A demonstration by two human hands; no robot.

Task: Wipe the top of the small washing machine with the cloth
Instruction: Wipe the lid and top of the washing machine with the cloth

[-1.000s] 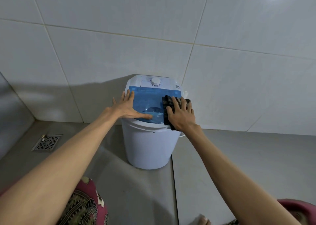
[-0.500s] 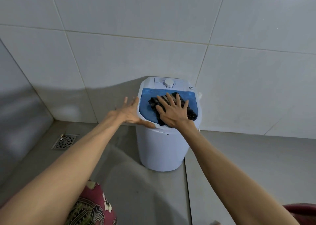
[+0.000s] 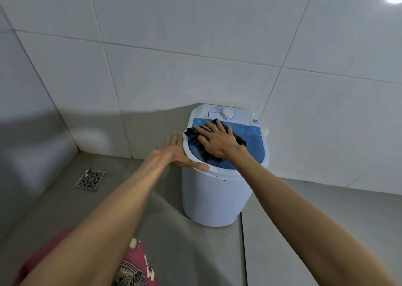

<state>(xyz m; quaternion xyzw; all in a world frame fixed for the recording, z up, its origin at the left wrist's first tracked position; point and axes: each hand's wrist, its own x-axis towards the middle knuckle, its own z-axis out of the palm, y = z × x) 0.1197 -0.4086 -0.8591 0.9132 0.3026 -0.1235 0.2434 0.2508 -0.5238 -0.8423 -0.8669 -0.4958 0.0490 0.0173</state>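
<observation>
Tiled corner, grey floor. Right hand point(image 3: 219, 142), fingers spread, presses cloth point(image 3: 196, 138) onto washing machine point(image 3: 212, 198) lid's left part; left hand point(image 3: 177, 155), open, braces the rim. Wiping appears partway; right part remains.

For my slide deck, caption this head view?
Right hand presses dark cloth flat on washing machine's blue lid; left hand steadies its rim.

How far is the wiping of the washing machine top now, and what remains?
In progress. The right hand presses the dark cloth flat on the left part of the blue lid; the left hand steadies the washing machine at its left rim. I cannot tell which areas are already clean. The cloth does not cover the lid's right part or the white panel with the dial; these may still need wiping.
</observation>
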